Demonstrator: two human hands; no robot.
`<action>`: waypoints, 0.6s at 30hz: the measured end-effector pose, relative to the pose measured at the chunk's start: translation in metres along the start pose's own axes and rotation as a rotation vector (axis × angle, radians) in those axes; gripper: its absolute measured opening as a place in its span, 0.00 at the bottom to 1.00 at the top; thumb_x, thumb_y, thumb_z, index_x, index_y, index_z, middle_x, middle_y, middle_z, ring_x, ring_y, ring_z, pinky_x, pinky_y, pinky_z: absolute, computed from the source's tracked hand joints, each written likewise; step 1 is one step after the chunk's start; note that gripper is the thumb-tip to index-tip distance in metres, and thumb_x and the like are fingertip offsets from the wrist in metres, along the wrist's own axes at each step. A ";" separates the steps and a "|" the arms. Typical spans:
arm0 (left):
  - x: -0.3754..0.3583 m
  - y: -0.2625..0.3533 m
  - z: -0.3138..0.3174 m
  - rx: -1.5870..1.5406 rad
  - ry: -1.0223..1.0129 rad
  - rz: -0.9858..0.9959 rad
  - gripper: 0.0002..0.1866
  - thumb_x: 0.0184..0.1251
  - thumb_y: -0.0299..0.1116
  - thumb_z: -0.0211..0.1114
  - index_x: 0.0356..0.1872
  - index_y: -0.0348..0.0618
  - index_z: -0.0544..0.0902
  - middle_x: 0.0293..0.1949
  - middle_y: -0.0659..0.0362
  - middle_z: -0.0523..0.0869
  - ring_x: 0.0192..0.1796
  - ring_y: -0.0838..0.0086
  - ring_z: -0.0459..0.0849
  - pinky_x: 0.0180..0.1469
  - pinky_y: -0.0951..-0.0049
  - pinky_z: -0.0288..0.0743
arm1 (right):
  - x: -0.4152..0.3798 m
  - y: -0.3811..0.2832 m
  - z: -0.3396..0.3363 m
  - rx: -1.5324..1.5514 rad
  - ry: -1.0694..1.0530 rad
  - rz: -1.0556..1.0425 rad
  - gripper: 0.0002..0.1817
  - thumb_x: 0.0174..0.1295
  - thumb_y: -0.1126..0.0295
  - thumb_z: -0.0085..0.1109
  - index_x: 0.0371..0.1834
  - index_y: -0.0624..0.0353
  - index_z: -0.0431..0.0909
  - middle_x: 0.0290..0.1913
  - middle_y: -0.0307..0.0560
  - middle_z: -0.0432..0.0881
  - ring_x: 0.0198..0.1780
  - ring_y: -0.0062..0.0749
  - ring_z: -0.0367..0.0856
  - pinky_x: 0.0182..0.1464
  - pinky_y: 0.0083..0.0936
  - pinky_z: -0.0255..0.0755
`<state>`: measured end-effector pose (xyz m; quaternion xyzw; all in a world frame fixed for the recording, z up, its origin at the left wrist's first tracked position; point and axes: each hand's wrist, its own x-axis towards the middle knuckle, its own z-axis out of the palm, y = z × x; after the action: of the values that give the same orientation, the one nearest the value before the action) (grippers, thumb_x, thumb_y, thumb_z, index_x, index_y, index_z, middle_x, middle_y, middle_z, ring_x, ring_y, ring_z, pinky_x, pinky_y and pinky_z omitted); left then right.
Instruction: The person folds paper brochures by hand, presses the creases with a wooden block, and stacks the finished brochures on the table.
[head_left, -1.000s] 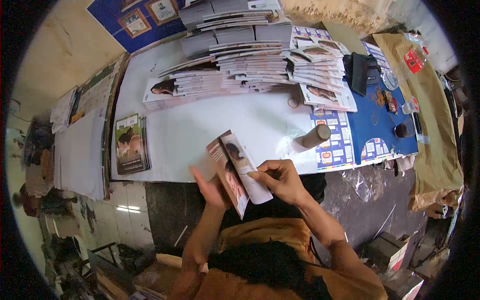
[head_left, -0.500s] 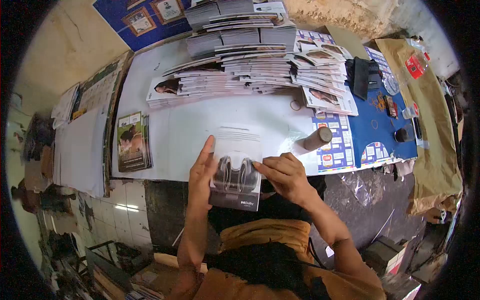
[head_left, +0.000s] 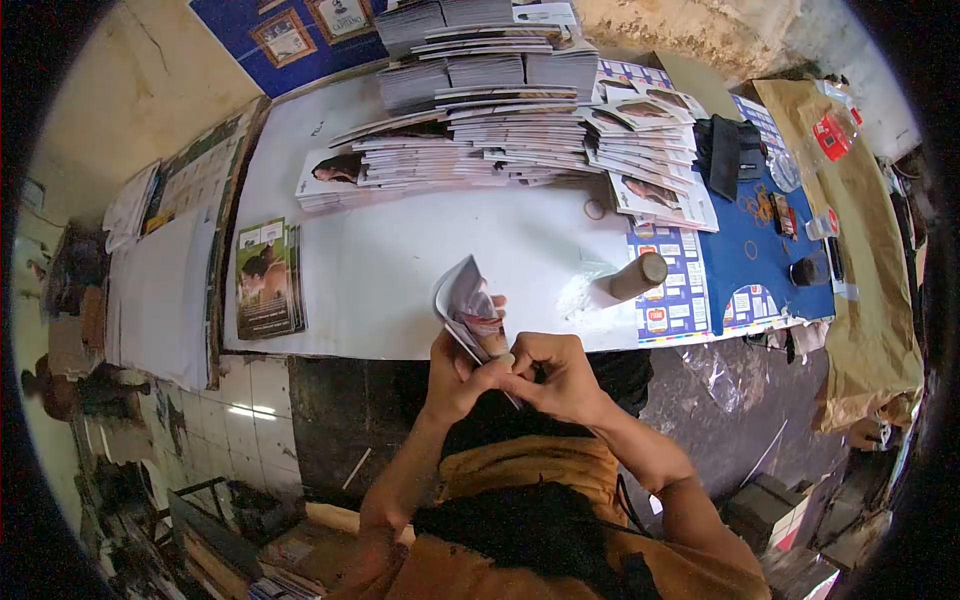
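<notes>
A printed booklet (head_left: 476,308) is bent into a curve just over the front edge of the white table. My left hand (head_left: 458,378) is closed around its lower left side, with fingertips showing behind the far side. My right hand (head_left: 556,375) has its fingers curled and pinches the booklet's lower right edge near my left thumb. Part of the lower booklet is hidden by both hands. To the right of my hands, a brown cylinder (head_left: 638,275) stands on the table.
Tall piles of booklets (head_left: 430,165) fill the back of the white table (head_left: 330,270). Green-covered booklets (head_left: 265,280) lie at the left. On the blue sheet at the right are rubber bands (head_left: 765,207), a dark cup (head_left: 808,268) and a red-labelled bottle (head_left: 835,132).
The booklet was held flat with its headphone picture facing up; now it is tilted and bent. My hands have come together at its lower end, the left one closing around it.
</notes>
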<state>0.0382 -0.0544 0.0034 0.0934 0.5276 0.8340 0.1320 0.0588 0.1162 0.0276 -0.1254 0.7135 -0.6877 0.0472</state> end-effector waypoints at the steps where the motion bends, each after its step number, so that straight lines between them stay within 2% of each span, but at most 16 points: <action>1: 0.002 0.000 0.004 -0.009 0.020 0.036 0.34 0.60 0.34 0.71 0.65 0.30 0.70 0.59 0.53 0.80 0.59 0.70 0.81 0.62 0.67 0.75 | 0.001 0.001 -0.001 0.096 -0.031 0.082 0.15 0.54 0.72 0.78 0.21 0.60 0.77 0.23 0.34 0.73 0.25 0.16 0.67 0.27 0.19 0.60; 2: 0.001 -0.002 0.001 -0.074 0.042 -0.035 0.32 0.60 0.34 0.69 0.64 0.30 0.71 0.57 0.53 0.81 0.57 0.70 0.82 0.61 0.67 0.76 | 0.002 0.001 -0.003 0.191 -0.062 0.163 0.15 0.54 0.72 0.78 0.21 0.60 0.77 0.22 0.31 0.73 0.26 0.13 0.67 0.27 0.18 0.60; 3: -0.001 -0.005 -0.007 -0.139 0.065 -0.106 0.31 0.60 0.34 0.68 0.63 0.30 0.72 0.55 0.54 0.83 0.55 0.70 0.83 0.59 0.66 0.77 | 0.005 -0.001 -0.008 0.203 -0.082 0.157 0.14 0.53 0.71 0.80 0.22 0.59 0.79 0.23 0.26 0.73 0.27 0.10 0.65 0.27 0.16 0.58; 4: -0.002 -0.005 -0.014 -0.204 0.089 -0.175 0.29 0.60 0.34 0.66 0.62 0.30 0.74 0.52 0.54 0.84 0.52 0.71 0.84 0.57 0.66 0.78 | 0.009 -0.001 -0.014 0.121 -0.064 0.185 0.12 0.56 0.71 0.77 0.23 0.61 0.81 0.22 0.27 0.74 0.27 0.10 0.65 0.28 0.16 0.59; 5: -0.001 -0.001 -0.018 -0.231 0.140 -0.147 0.26 0.60 0.32 0.64 0.60 0.32 0.76 0.46 0.55 0.86 0.48 0.71 0.86 0.53 0.67 0.80 | 0.013 -0.001 -0.021 0.038 -0.048 0.210 0.10 0.59 0.72 0.74 0.25 0.62 0.83 0.22 0.28 0.75 0.27 0.10 0.66 0.29 0.16 0.60; 6: -0.004 -0.009 -0.043 -0.273 0.140 -0.204 0.28 0.58 0.32 0.65 0.61 0.31 0.76 0.49 0.56 0.85 0.50 0.70 0.85 0.55 0.69 0.78 | 0.018 -0.002 -0.025 -0.045 -0.030 0.235 0.09 0.62 0.72 0.72 0.26 0.64 0.85 0.21 0.29 0.76 0.27 0.10 0.67 0.29 0.16 0.61; 7: -0.003 -0.018 -0.076 -0.135 0.069 -0.129 0.31 0.58 0.34 0.65 0.63 0.30 0.73 0.52 0.53 0.84 0.54 0.67 0.83 0.58 0.66 0.77 | 0.024 0.000 -0.023 0.077 0.048 0.188 0.08 0.67 0.71 0.66 0.35 0.65 0.90 0.24 0.32 0.83 0.30 0.11 0.71 0.32 0.17 0.66; 8: 0.005 -0.005 -0.081 0.002 -0.003 -0.054 0.35 0.57 0.35 0.65 0.66 0.28 0.70 0.56 0.50 0.82 0.58 0.64 0.82 0.61 0.64 0.75 | 0.031 -0.009 -0.032 0.005 0.045 0.157 0.09 0.69 0.72 0.63 0.44 0.63 0.90 0.30 0.37 0.88 0.32 0.12 0.74 0.36 0.18 0.71; 9: 0.005 0.010 -0.083 0.340 -0.075 0.094 0.41 0.54 0.38 0.68 0.69 0.28 0.67 0.62 0.45 0.78 0.63 0.60 0.78 0.65 0.60 0.70 | 0.040 -0.015 -0.041 -0.019 -0.002 0.181 0.10 0.70 0.71 0.62 0.46 0.64 0.89 0.33 0.39 0.89 0.33 0.14 0.76 0.39 0.19 0.73; 10: 0.020 0.043 -0.072 0.596 -0.205 0.195 0.48 0.49 0.41 0.70 0.72 0.29 0.62 0.68 0.42 0.71 0.69 0.56 0.73 0.71 0.54 0.61 | 0.046 -0.018 -0.048 -0.045 -0.045 0.203 0.10 0.70 0.71 0.62 0.47 0.64 0.89 0.35 0.41 0.90 0.35 0.15 0.78 0.41 0.19 0.75; 11: 0.035 0.076 -0.061 0.832 -0.315 0.331 0.56 0.43 0.44 0.73 0.76 0.31 0.57 0.74 0.39 0.64 0.75 0.52 0.67 0.77 0.47 0.53 | 0.051 0.011 -0.051 0.136 -0.047 0.054 0.16 0.69 0.66 0.65 0.53 0.65 0.86 0.45 0.46 0.89 0.44 0.22 0.82 0.49 0.24 0.78; 12: 0.045 0.095 -0.057 1.086 -0.448 0.542 0.59 0.39 0.42 0.74 0.78 0.37 0.56 0.77 0.42 0.62 0.77 0.49 0.63 0.79 0.42 0.44 | 0.055 0.025 -0.056 0.274 -0.063 0.076 0.18 0.68 0.64 0.66 0.55 0.65 0.85 0.48 0.47 0.88 0.47 0.25 0.82 0.50 0.26 0.78; 13: 0.047 0.103 -0.059 1.251 -0.542 0.515 0.60 0.39 0.42 0.74 0.79 0.39 0.54 0.78 0.44 0.61 0.78 0.48 0.60 0.79 0.40 0.43 | 0.060 0.033 -0.060 0.412 -0.082 0.097 0.20 0.67 0.63 0.67 0.56 0.66 0.84 0.50 0.48 0.87 0.50 0.27 0.81 0.52 0.27 0.78; 15: 0.052 0.103 -0.065 1.482 -0.711 0.445 0.63 0.39 0.43 0.76 0.80 0.42 0.51 0.78 0.45 0.59 0.79 0.49 0.57 0.78 0.38 0.43 | 0.064 0.041 -0.070 0.312 -0.062 0.239 0.27 0.64 0.62 0.70 0.65 0.63 0.78 0.56 0.51 0.85 0.56 0.35 0.81 0.57 0.32 0.77; 17: 0.053 0.078 -0.085 1.631 -0.830 0.337 0.66 0.39 0.45 0.79 0.81 0.43 0.49 0.78 0.44 0.58 0.80 0.49 0.55 0.78 0.39 0.44 | 0.056 0.047 -0.068 -0.093 0.092 0.214 0.32 0.64 0.64 0.70 0.70 0.60 0.72 0.55 0.55 0.85 0.55 0.36 0.82 0.58 0.34 0.78; 18: 0.049 0.060 -0.092 1.563 -0.858 0.285 0.68 0.38 0.50 0.80 0.81 0.43 0.47 0.78 0.42 0.57 0.80 0.48 0.54 0.78 0.40 0.46 | 0.056 0.053 -0.059 -0.275 0.134 0.169 0.34 0.64 0.66 0.70 0.73 0.59 0.69 0.55 0.57 0.85 0.55 0.37 0.83 0.58 0.35 0.78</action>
<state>-0.0424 -0.1417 0.0196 0.5242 0.8327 0.1395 0.1116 -0.0158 0.1610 -0.0157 -0.0242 0.8104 -0.5841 0.0393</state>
